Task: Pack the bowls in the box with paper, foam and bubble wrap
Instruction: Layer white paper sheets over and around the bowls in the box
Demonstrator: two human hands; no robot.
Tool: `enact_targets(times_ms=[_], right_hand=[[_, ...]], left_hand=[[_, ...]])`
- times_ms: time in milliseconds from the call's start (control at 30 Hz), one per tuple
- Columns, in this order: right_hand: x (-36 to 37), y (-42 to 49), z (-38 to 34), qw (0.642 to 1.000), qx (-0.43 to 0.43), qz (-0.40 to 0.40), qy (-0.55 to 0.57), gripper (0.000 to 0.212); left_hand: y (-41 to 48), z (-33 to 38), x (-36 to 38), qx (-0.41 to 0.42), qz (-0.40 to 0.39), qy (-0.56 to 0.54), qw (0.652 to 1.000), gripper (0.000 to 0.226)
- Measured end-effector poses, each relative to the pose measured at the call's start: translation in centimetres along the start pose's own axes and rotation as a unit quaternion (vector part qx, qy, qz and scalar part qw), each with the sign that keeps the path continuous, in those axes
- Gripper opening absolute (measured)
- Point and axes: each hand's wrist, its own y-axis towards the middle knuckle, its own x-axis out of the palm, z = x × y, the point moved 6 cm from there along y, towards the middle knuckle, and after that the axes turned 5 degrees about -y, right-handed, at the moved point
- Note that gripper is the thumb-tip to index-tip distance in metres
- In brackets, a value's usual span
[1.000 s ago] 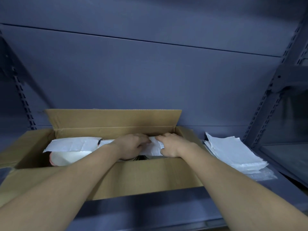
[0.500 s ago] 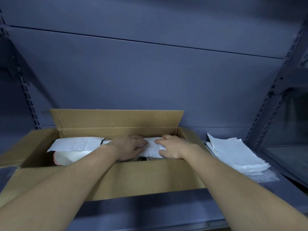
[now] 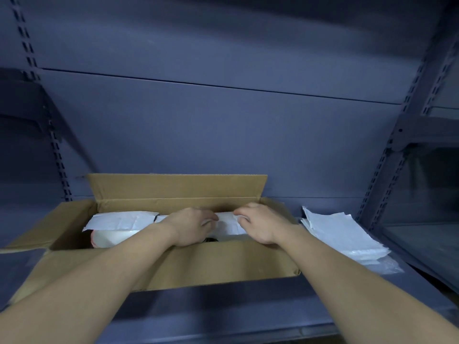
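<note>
The brown box (image 3: 173,264) sits open on the grey shelf (image 3: 223,311), with its back flap standing up. Both hands reach inside the box, near its back wall.

The left hand (image 3: 191,225) is in the middle of the box. Its fingers (image 3: 207,218) are bent down onto a white sheet (image 3: 227,224). The right hand (image 3: 258,225) is nearer the right end of the box. Its fingers (image 3: 242,214) are curled and pinch the same sheet at its top edge. The sheet lies inside the box, between the two hands.

A second ago the hands were almost touching and hid most of the sheet. Now they are a bit apart, and more of the sheet shows between them.

In the left part of the box lies a second white sheet (image 3: 121,220). It has not moved. A pale bowl (image 3: 111,238) peeks out from under it, low in the box.

Just to the right of the box is a pile of white sheets (image 3: 342,234). Some bubble wrap (image 3: 387,265) sticks out from under the pile
</note>
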Motion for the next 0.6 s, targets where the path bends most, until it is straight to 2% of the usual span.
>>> enact_targets(times_ms=[200, 333, 500, 600], right_hand=[[-0.6, -1.4, 1.1, 0.999, 0.025, 0.017, 0.019, 0.044], [-0.2, -1.3, -1.0, 0.999, 0.001, 0.016, 0.037, 0.045], [0.5, 1.2, -6.1, 0.997, -0.046, -0.017, 0.054, 0.046], [1.5, 3.0, -8.5, 0.996, -0.051, -0.050, 0.046, 0.046]], left_hand=[[-2.0, -4.8, -3.2, -0.079, 0.038, 0.048, 0.995, 0.050], [-3.7, -9.5, -4.1, -0.173, 0.091, 0.063, 0.979, 0.033], [-4.6, -12.3, -3.9, -0.138, 0.078, 0.031, 0.987, 0.039], [-5.2, -13.8, -3.5, -0.158, 0.048, 0.046, 0.985, 0.046]])
